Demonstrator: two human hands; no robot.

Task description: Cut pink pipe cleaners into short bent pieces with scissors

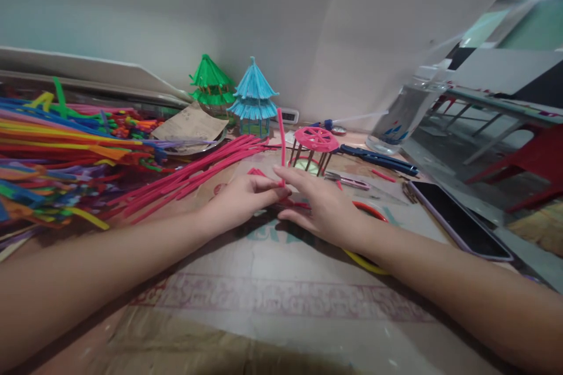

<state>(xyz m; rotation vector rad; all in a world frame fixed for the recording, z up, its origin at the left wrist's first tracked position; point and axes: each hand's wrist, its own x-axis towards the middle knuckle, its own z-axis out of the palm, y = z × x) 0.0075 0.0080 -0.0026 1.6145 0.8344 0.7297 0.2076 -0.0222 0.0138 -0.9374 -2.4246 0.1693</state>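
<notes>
In the head view, your left hand [246,199] has its thumb and first finger pinched together. They hold the low end of a fuzzy pink strip [282,137], which stands almost straight up in front of you. Your right hand [323,205] is just beside it. Its thumb and fingers are partly open, with a gap between them. One fingertip is right by the strip, but you cannot tell if it touches or is only near. More pink bits are by your left fingers, too blurry to make out.

Just behind your right hand is a little model with a round pink top [315,139] on thin brown sticks. To the left lies a bunch of long pink strips [193,176], and next to it a big pile of strips in many colors [65,146]. At the back, by the wall, are a green toy house [210,79] and a blue toy house [254,94] with pointy roofs. On the right, you see a pink-handled knife [354,183], a dark blue tool [380,159], a clear bottle [396,120] and a phone [460,220].
</notes>
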